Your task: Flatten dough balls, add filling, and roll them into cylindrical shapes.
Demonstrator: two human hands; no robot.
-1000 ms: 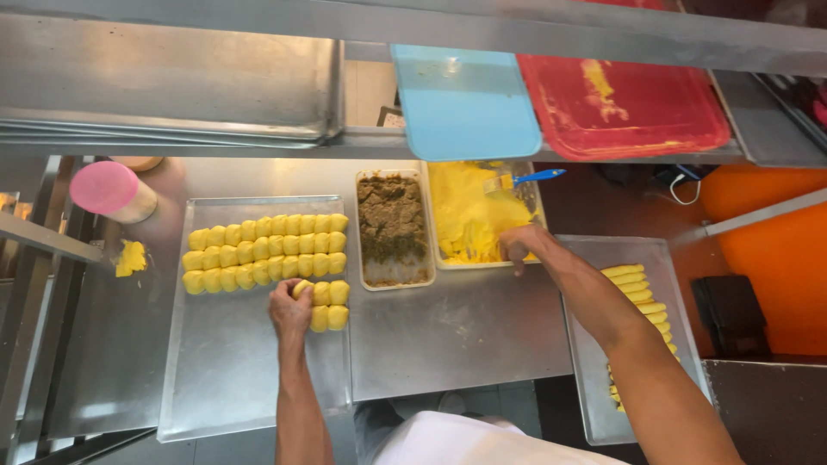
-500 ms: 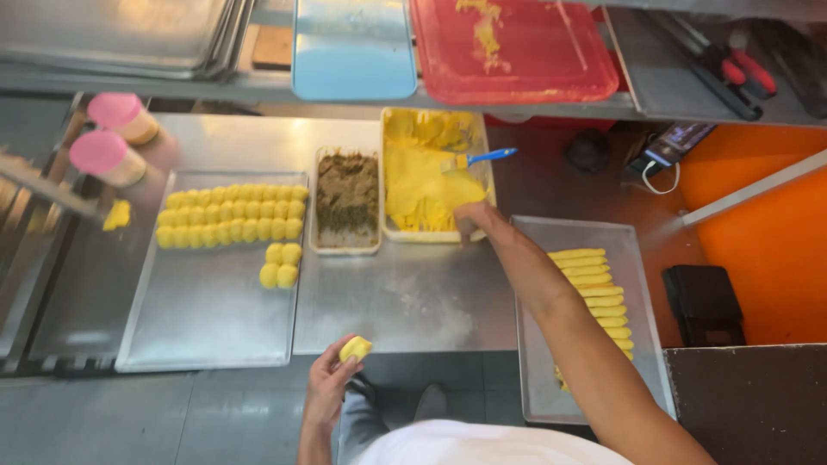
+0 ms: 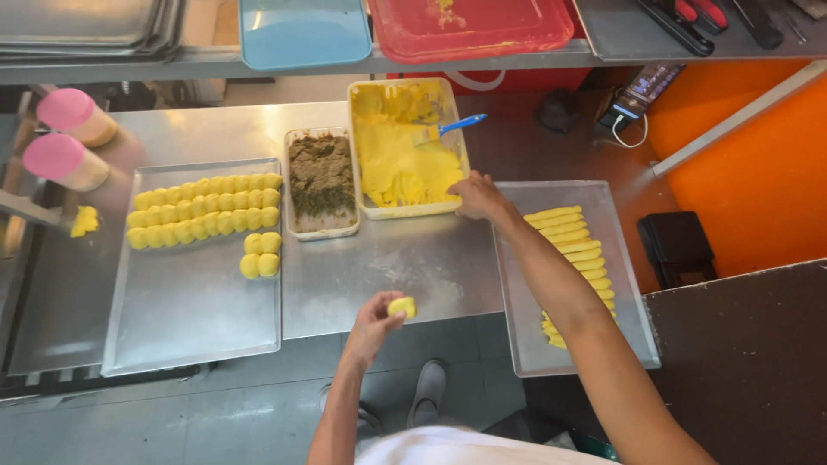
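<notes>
My left hand [image 3: 376,324] holds a small yellow dough ball [image 3: 401,306] just off the front edge of the steel table. My right hand [image 3: 479,195] rests at the near right corner of the white tub of yellow dough [image 3: 401,155], fingers curled at its rim; whether it holds anything is hidden. A blue-handled spatula [image 3: 451,128] lies in that tub. Next to it sits a tub of dark green-brown filling [image 3: 320,181]. The left steel tray [image 3: 189,301] carries rows of yellow dough pieces [image 3: 203,215].
A second steel tray [image 3: 620,258] at the right holds several yellow dough strips [image 3: 575,250]. Two pink-lidded jars [image 3: 65,138] stand far left. A shelf above carries a blue lid [image 3: 303,33], a red lid [image 3: 469,26] and stacked trays. An orange surface lies right.
My left hand left the tray with a dough ball and came back toward my body. My right hand slid from inside the yellow tub to its near right corner. The camera view shifted.
</notes>
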